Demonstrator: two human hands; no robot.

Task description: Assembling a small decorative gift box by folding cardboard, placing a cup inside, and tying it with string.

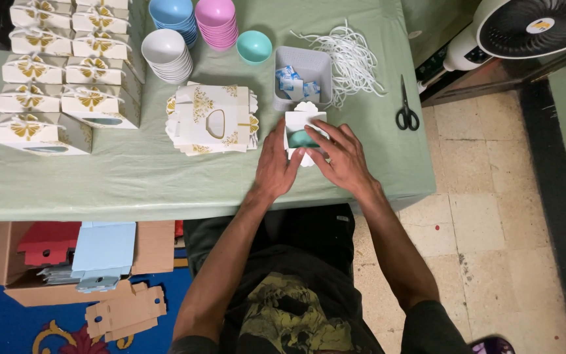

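A small white gift box (304, 122) with scalloped flaps stands open on the green table (132, 177), with a teal bowl (301, 138) inside it. My left hand (276, 164) rests against the box's near left side, fingers pressing on its wall. My right hand (340, 157) lies over the box's near right corner, fingers spread across the flap and bowl. Both hands touch the box; neither lifts it.
A stack of flat white-and-gold box blanks (212, 119) lies left of the hands. Behind are a grey bin of blue packets (301, 78), white strings (352, 59), scissors (406, 108), stacked bowls (167, 56), finished boxes (60, 72). A fan (532, 26) stands right; cardboard (80, 262) lies on the floor.
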